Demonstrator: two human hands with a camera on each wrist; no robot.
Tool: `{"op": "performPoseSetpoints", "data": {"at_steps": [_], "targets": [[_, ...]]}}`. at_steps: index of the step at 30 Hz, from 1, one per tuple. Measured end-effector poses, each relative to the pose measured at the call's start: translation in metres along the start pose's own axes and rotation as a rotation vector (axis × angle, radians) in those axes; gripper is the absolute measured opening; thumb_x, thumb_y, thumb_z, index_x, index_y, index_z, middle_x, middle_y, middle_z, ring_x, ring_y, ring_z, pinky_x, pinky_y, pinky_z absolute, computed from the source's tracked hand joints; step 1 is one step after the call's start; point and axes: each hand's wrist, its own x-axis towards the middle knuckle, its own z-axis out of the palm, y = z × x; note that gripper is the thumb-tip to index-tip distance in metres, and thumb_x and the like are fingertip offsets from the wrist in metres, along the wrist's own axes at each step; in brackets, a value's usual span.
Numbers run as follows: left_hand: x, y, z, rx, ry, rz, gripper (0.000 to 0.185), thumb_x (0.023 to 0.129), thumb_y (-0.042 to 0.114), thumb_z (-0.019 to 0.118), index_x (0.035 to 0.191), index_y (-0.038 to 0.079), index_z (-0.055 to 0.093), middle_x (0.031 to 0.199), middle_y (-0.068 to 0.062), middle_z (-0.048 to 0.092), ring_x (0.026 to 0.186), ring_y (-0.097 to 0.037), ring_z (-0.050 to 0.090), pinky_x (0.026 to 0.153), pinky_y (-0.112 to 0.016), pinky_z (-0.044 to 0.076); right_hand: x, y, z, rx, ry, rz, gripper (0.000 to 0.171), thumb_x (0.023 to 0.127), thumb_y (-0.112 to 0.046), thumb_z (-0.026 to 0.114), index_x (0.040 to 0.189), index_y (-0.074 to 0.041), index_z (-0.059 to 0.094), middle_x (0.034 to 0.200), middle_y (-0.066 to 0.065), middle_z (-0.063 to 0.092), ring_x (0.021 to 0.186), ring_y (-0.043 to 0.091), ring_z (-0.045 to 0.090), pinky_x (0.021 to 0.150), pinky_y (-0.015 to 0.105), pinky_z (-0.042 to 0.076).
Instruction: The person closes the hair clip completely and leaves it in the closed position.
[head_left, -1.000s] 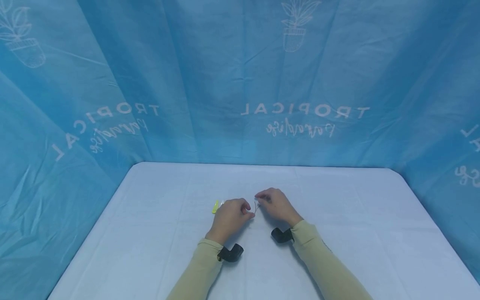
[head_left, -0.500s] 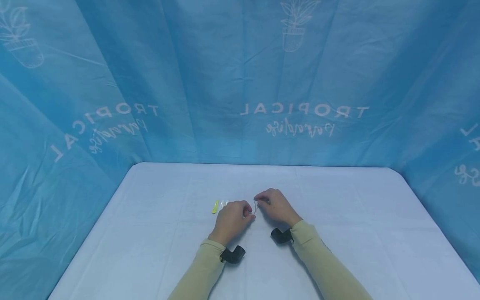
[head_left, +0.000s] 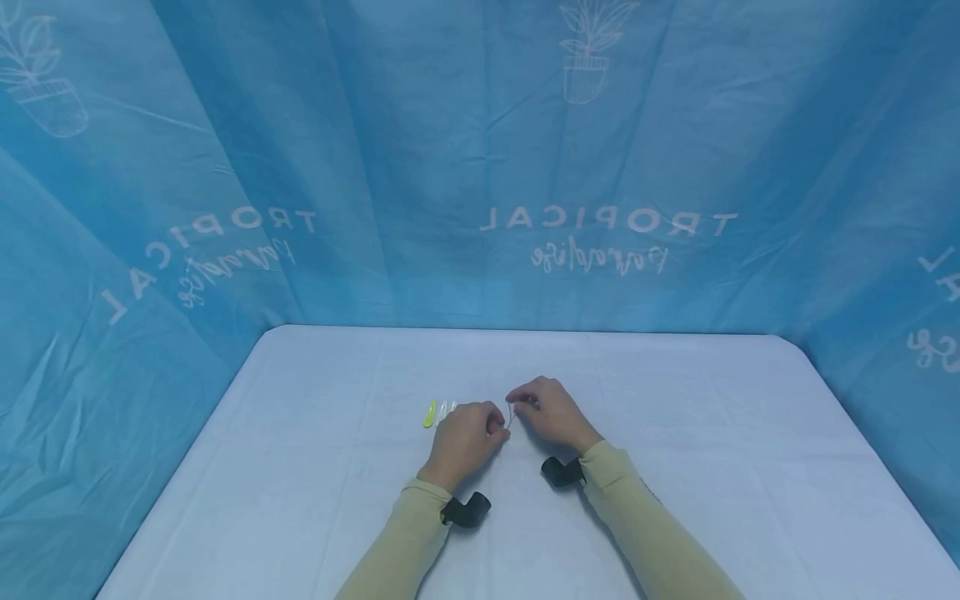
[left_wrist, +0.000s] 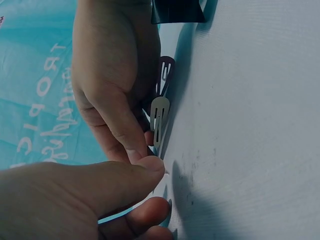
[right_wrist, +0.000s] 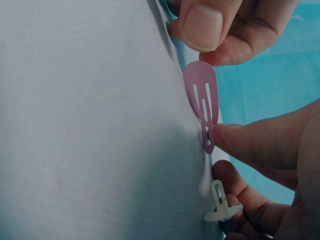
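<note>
At the centre of the head view, a pink snap hair clip (right_wrist: 202, 105) is pinched by the right hand (head_left: 551, 412) just above the white table (head_left: 675, 467), the left hand (head_left: 463, 437) curled close beside, its grasp undeterminable, with a yellow clip (head_left: 430, 413) lying left.

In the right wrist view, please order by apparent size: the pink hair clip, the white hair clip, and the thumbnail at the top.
1. pink hair clip
2-3. thumbnail and white hair clip: they look alike, and the clip is partly hidden, so unranked.
</note>
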Motion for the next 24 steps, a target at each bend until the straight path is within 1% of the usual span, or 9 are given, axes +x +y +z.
{"op": "performPoseSetpoints", "data": {"at_steps": [12, 24], "targets": [[0.0012, 0.0001, 0.0018, 0.016, 0.004, -0.004, 0.012, 0.087, 0.021, 0.079, 0.088, 0.013, 0.071, 0.069, 0.011, 0.056, 0.061, -0.006, 0.05, 0.057, -0.024, 0.042, -0.0011, -0.0008, -0.0005, -0.016, -0.008, 0.022, 0.017, 0.094, -0.008, 0.065, 0.106, -0.009, 0.077, 0.104, 0.008, 0.071, 0.104, 0.029, 0.062, 0.093, 0.048, 0.048], [0.0014, 0.0005, 0.0032, 0.03, 0.008, -0.019, 0.011, 0.087, 0.021, 0.079, 0.087, 0.014, 0.071, 0.067, 0.011, 0.054, 0.06, -0.007, 0.049, 0.057, -0.024, 0.042, -0.0014, -0.0007, -0.0003, -0.016, 0.002, -0.007, 0.017, 0.094, -0.007, 0.065, 0.106, -0.008, 0.077, 0.104, 0.01, 0.071, 0.105, 0.031, 0.062, 0.093, 0.049, 0.047]]}}
